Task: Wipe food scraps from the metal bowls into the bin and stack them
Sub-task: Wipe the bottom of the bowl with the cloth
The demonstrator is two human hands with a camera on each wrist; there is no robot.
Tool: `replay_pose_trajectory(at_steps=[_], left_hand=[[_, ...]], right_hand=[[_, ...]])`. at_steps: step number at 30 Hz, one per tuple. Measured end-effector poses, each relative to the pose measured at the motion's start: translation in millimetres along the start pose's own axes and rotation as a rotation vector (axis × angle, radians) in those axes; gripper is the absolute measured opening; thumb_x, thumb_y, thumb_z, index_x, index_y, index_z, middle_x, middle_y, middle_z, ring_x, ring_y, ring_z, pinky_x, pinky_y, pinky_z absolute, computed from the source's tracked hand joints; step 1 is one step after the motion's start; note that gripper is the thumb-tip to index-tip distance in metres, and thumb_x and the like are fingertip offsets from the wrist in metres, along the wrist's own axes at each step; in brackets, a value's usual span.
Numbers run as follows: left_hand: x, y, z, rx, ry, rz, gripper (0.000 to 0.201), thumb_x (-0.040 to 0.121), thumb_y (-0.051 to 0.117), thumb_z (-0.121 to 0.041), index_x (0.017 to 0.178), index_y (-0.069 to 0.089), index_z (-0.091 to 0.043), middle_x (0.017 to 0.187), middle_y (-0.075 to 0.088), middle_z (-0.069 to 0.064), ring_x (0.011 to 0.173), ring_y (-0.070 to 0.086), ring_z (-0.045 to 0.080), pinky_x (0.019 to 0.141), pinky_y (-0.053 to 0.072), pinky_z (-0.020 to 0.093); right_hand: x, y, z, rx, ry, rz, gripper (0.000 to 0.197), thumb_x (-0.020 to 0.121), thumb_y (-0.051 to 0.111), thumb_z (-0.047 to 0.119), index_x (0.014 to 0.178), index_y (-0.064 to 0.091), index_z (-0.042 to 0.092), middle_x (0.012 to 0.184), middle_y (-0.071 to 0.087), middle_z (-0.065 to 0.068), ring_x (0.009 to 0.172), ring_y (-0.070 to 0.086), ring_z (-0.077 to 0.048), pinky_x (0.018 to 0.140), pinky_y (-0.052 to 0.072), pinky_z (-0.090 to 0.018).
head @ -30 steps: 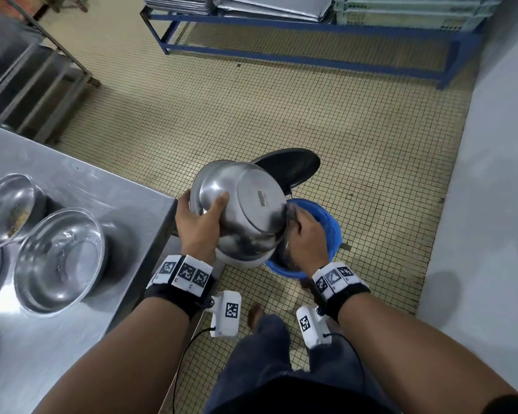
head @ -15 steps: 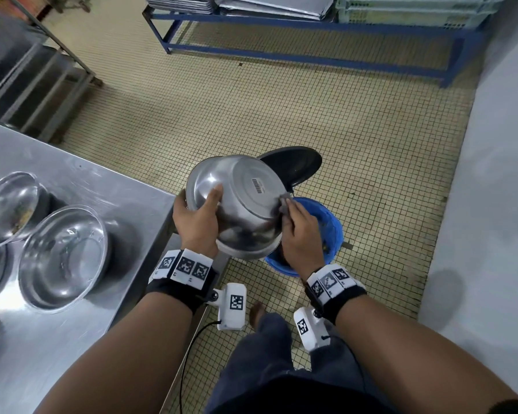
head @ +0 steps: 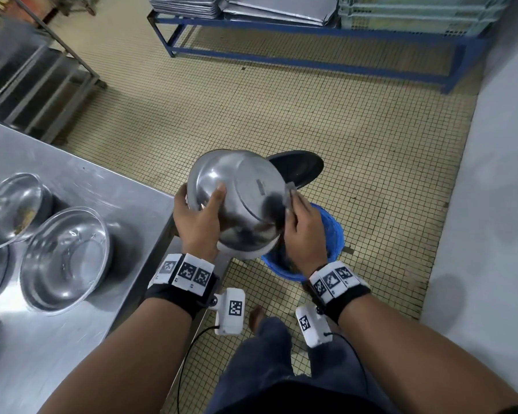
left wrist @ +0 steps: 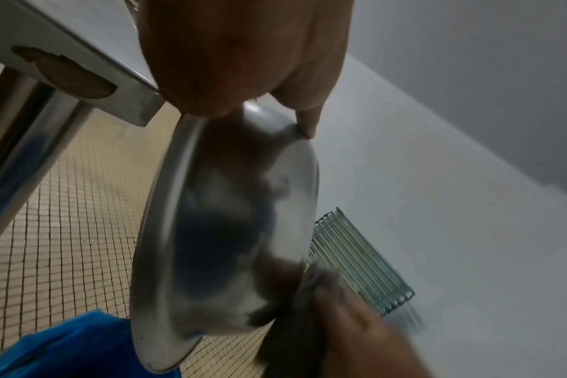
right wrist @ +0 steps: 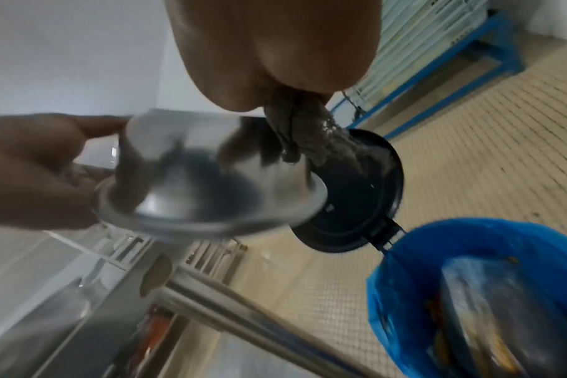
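Observation:
A metal bowl [head: 240, 201] [left wrist: 230, 230] [right wrist: 204, 184] is held upside down and tilted over the bin [head: 332, 231] [right wrist: 470, 281], which has a blue bag liner. My left hand [head: 198, 216] grips the bowl's left rim, thumb on the outside wall. My right hand [head: 302, 231] holds a grey cloth [head: 290, 192] [right wrist: 311, 140] against the bowl's right edge. Several more metal bowls [head: 66, 255] sit on the steel table [head: 102, 186] at left; one at the far left [head: 12, 207] has food scraps in it.
The bin's black lid [head: 296, 168] stands open behind the bowl. A blue-framed rack [head: 311, 40] with metal trays lines the far wall. A grey wall [head: 491, 204] is on the right. A metal shelf [head: 27, 79] stands at top left over tiled floor.
My right hand with the cloth has come up from under the bowl to its right rim. The bowl has tipped slightly further over the bin.

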State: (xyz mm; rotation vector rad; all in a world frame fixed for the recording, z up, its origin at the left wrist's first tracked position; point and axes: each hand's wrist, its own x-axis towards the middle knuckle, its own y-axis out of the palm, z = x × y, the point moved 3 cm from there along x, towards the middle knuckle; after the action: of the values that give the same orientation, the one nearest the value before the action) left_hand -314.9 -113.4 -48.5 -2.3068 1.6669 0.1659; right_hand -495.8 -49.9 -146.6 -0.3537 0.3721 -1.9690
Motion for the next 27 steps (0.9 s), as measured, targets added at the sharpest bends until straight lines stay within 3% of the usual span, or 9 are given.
replay_pose_trajectory(at_steps=[3, 5, 7, 10, 14, 15, 18, 23, 27], left_hand=[[-7.6, 4.6, 2.1, 0.079, 0.043, 0.090, 0.083, 0.079, 0.092, -0.031, 0.150, 0.049, -0.022, 0.130, 0.065, -0.002, 0.116, 0.069, 0.017, 0.097, 0.061, 0.039], [-12.7, 7.4, 1.6, 0.119, 0.070, 0.140, 0.083, 0.079, 0.092, -0.027, 0.150, 0.049, -0.020, 0.126, 0.066, -0.004, 0.110, 0.071, 0.011, 0.092, 0.063, 0.032], [-16.0, 8.5, 0.5, 0.134, 0.087, 0.174, 0.079, 0.080, 0.091, -0.023, 0.148, 0.050, -0.019, 0.120, 0.067, -0.008, 0.104, 0.072, 0.004, 0.087, 0.063, 0.027], [-16.9, 6.2, -1.5, 0.148, 0.089, 0.192, 0.081, 0.080, 0.092, -0.024, 0.149, 0.050, -0.019, 0.126, 0.068, -0.001, 0.111, 0.071, 0.013, 0.092, 0.063, 0.036], [-13.0, 1.2, -3.9, 0.135, 0.094, 0.191, 0.076, 0.081, 0.091, -0.020, 0.148, 0.053, -0.016, 0.125, 0.070, 0.002, 0.109, 0.073, 0.017, 0.089, 0.064, 0.036], [-12.9, -0.3, -4.3, 0.148, 0.102, 0.201, 0.077, 0.081, 0.090, -0.020, 0.148, 0.053, -0.015, 0.125, 0.070, 0.003, 0.108, 0.073, 0.018, 0.088, 0.064, 0.035], [-16.0, -3.1, -0.5, 0.181, 0.094, 0.248, 0.080, 0.080, 0.091, -0.022, 0.150, 0.051, -0.016, 0.126, 0.069, 0.006, 0.109, 0.073, 0.022, 0.085, 0.065, 0.035], [-18.4, -2.1, -1.7, 0.231, 0.102, 0.291, 0.077, 0.081, 0.090, -0.020, 0.147, 0.051, -0.021, 0.129, 0.068, 0.002, 0.115, 0.070, 0.020, 0.091, 0.063, 0.037], [-16.2, -3.0, -3.8, 0.261, 0.106, 0.306, 0.077, 0.076, 0.094, -0.024, 0.143, 0.056, -0.019, 0.122, 0.072, 0.000, 0.109, 0.073, 0.017, 0.087, 0.065, 0.035]], right_hand=[[25.6, -2.8, 42.6, 0.004, -0.202, 0.060, 0.050, 0.109, 0.037, 0.037, 0.155, 0.041, 0.018, 0.157, 0.044, 0.000, 0.143, 0.042, -0.015, 0.118, 0.037, -0.035], [38.0, 1.4, 61.5, -0.030, -0.330, 0.131, 0.046, 0.109, 0.043, 0.032, 0.152, 0.046, 0.016, 0.154, 0.047, 0.000, 0.142, 0.042, -0.017, 0.118, 0.036, -0.040], [51.1, 1.8, 62.7, -0.041, -0.341, 0.158, 0.044, 0.108, 0.046, 0.029, 0.147, 0.052, 0.012, 0.152, 0.050, -0.003, 0.142, 0.042, -0.019, 0.118, 0.035, -0.045], [60.1, -3.7, 57.8, -0.006, -0.224, 0.167, 0.045, 0.107, 0.043, 0.031, 0.148, 0.052, 0.013, 0.153, 0.048, -0.003, 0.144, 0.040, -0.016, 0.119, 0.036, -0.044], [37.9, 4.6, 65.6, -0.085, -0.456, 0.202, 0.047, 0.108, 0.043, 0.029, 0.150, 0.048, 0.010, 0.157, 0.043, -0.004, 0.148, 0.035, -0.018, 0.122, 0.032, -0.040], [37.5, 5.9, 62.3, -0.081, -0.460, 0.210, 0.046, 0.109, 0.043, 0.028, 0.150, 0.048, 0.010, 0.157, 0.044, -0.004, 0.147, 0.036, -0.018, 0.122, 0.032, -0.040], [53.8, 1.4, 51.0, -0.027, -0.215, 0.147, 0.041, 0.109, 0.042, 0.027, 0.145, 0.054, 0.012, 0.148, 0.052, -0.003, 0.139, 0.045, -0.019, 0.116, 0.039, -0.045], [57.9, 2.6, 66.7, -0.159, -0.394, 0.281, 0.050, 0.106, 0.036, 0.040, 0.142, 0.058, 0.012, 0.147, 0.055, -0.003, 0.139, 0.045, -0.020, 0.119, 0.036, -0.043], [67.0, -8.0, 57.0, -0.004, -0.159, 0.215, 0.045, 0.105, 0.039, 0.041, 0.137, 0.062, 0.017, 0.143, 0.057, 0.003, 0.135, 0.048, -0.016, 0.115, 0.040, -0.043]])
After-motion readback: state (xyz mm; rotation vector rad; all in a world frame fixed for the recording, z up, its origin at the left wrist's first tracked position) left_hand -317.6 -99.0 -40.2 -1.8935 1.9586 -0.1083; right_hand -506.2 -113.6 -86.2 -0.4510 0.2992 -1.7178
